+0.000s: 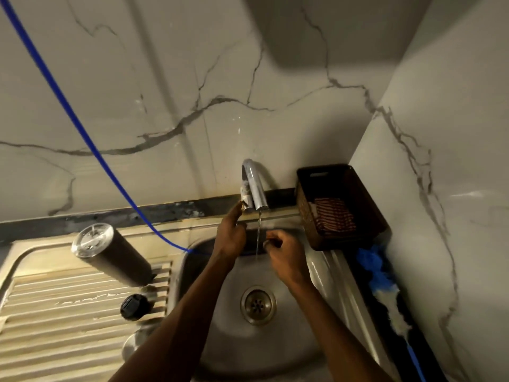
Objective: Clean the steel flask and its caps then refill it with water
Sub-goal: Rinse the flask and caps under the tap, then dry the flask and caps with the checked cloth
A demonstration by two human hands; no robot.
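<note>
Flask [110, 253] stands left of frame: rigid steel, likely slick when wet; grip mid-body. Left hand [230, 232] reaches the tap [254, 188], fingers straight; right hand [281, 250] is loosely curled under the stream, apparently empty.

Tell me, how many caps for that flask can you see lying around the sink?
1 for certain: a black cap on the ribbed draining board, just in front of the steel flask. A round metallic thing at the sink's near-left rim may be another, partly hidden.

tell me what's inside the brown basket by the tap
A striped red and white cloth lies in the basket. Anything under the cloth is covered.
</note>
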